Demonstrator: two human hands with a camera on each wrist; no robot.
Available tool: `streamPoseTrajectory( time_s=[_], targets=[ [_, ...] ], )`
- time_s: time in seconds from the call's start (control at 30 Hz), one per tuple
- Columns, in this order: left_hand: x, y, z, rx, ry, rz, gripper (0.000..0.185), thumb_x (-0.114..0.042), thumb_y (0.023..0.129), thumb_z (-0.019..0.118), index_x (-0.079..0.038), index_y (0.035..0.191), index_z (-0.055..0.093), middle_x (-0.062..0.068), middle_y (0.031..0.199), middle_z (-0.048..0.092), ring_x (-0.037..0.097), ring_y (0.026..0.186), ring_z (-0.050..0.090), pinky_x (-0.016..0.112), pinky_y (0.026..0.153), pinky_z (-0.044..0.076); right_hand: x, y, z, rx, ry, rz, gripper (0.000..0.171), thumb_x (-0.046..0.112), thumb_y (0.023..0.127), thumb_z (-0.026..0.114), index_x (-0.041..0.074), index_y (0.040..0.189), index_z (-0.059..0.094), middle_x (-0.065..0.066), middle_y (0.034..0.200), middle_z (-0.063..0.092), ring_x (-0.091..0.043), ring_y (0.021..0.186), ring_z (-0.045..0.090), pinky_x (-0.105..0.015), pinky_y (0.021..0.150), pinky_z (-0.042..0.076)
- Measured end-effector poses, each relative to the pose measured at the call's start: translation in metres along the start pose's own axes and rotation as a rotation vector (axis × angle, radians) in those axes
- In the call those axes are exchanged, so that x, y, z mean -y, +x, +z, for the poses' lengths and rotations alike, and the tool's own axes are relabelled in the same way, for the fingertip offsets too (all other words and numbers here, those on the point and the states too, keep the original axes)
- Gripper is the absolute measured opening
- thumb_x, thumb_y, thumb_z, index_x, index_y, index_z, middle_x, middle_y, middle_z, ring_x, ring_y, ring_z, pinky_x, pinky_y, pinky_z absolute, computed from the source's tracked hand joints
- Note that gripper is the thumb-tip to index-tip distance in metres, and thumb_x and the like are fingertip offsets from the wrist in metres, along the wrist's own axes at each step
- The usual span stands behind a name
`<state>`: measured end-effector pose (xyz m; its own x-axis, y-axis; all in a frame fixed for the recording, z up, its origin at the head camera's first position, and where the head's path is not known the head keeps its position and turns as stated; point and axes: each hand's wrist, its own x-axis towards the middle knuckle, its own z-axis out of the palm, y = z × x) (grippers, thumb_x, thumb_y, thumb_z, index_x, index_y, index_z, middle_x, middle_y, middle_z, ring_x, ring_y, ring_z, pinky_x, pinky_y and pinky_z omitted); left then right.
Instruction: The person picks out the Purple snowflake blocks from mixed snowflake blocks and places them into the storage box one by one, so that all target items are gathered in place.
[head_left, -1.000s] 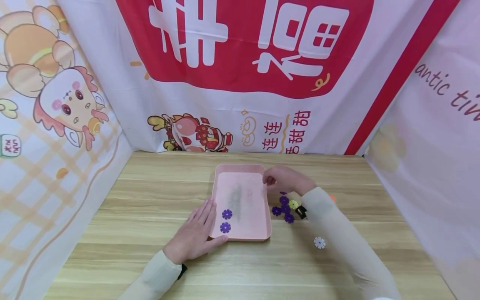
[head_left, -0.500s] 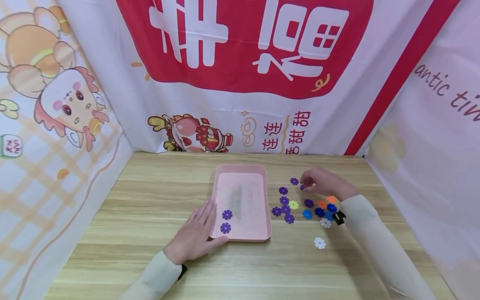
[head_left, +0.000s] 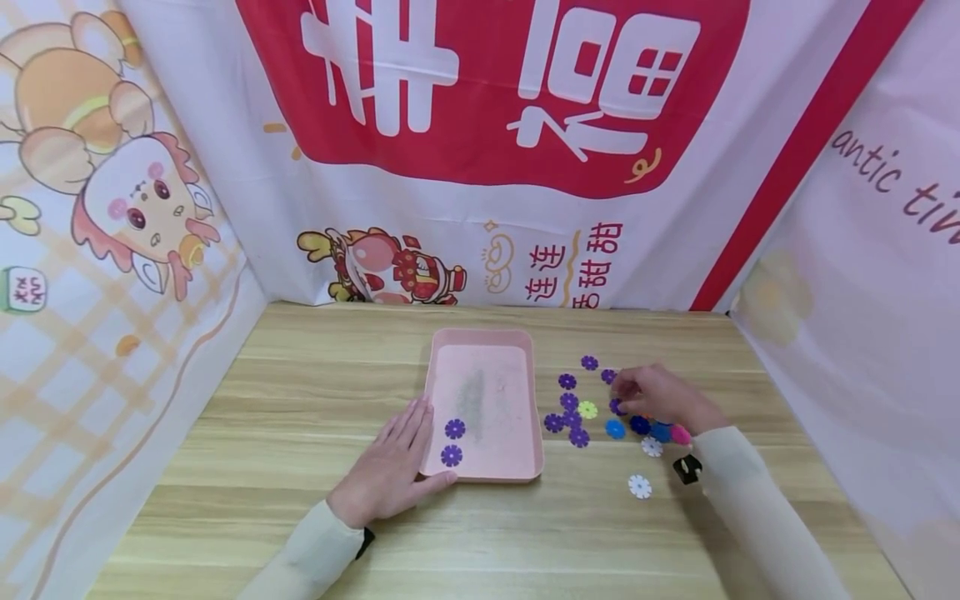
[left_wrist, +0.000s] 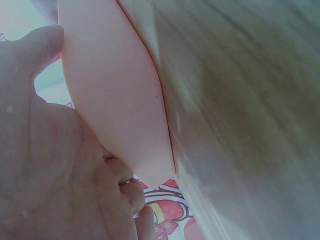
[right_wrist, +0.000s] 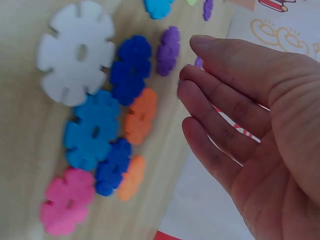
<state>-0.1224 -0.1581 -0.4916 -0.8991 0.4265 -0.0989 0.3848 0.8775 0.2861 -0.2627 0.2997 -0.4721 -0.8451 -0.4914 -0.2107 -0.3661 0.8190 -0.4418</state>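
My left hand [head_left: 390,462] lies with straight fingers along the left side of the pink tray [head_left: 536,417], its thumb at the tray's near edge. In the left wrist view the palm faces the tray's outer wall [left_wrist: 112,85]. Inside the tray are two purple interlocking snowflake discs [head_left: 452,456]. On the right, my right hand [head_left: 663,396] hovers over the loose discs, its fingertips right at a purple disc [head_left: 617,407]. The right wrist view shows loosely bent fingers [right_wrist: 215,95] with a gap to the thumb, and a purple disc [right_wrist: 168,51] on the table beyond.
Several purple discs [head_left: 569,419] and a yellow-green one [head_left: 587,410] lie right of the tray. Blue [head_left: 615,429], orange [right_wrist: 141,116], pink [right_wrist: 67,201] and white [head_left: 640,487] discs spread around my right hand. Printed cloths [head_left: 480,200] hang behind and beside the wooden table [head_left: 315,367].
My right hand has gone from the tray's right rim over to the loose discs, then a little nearer to me. A purple disc it was touching now shows beside it. The left hand stays put.
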Motion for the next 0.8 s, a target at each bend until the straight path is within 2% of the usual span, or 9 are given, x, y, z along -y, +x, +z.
streamPoseTrajectory(
  time_s=[0.27,0.5,0.8],
  targets=[
    [-0.0011,0.0001,-0.0008,-0.010,-0.001,0.002,0.103,-0.070,0.102,0.048,0.003,0.167,0.016,0.021,0.178,0.006,0.038,0.166,0.009,0.057,0.135,0.017,-0.0033,0.0002,0.0110,-0.037,-0.023,-0.005,0.023,0.010,0.095,0.079,0.008,0.118,0.075,-0.004,0.110,0.077,-0.019,0.101,0.072,-0.046,0.095,0.064],
    [-0.0018,-0.0004,0.0009,-0.017,-0.004,0.007,0.103,-0.070,0.102,0.048,0.003,0.167,0.016,0.021,0.178,0.007,0.038,0.166,0.009,0.057,0.135,0.017,-0.0030,0.0023,0.0104,-0.021,0.005,0.041,0.022,0.012,0.095,0.080,0.010,0.116,0.076,-0.002,0.108,0.077,-0.016,0.099,0.071,-0.043,0.094,0.064],
    [-0.0005,-0.0007,0.0003,-0.017,-0.005,0.005,0.104,-0.073,0.102,0.045,0.003,0.167,0.015,0.021,0.177,0.007,0.038,0.166,0.009,0.057,0.135,0.017,-0.0049,0.0074,0.0116,0.001,0.054,0.038,0.016,0.010,0.093,0.082,0.012,0.108,0.077,0.002,0.098,0.075,-0.012,0.089,0.067,-0.039,0.089,0.063]
  ],
)
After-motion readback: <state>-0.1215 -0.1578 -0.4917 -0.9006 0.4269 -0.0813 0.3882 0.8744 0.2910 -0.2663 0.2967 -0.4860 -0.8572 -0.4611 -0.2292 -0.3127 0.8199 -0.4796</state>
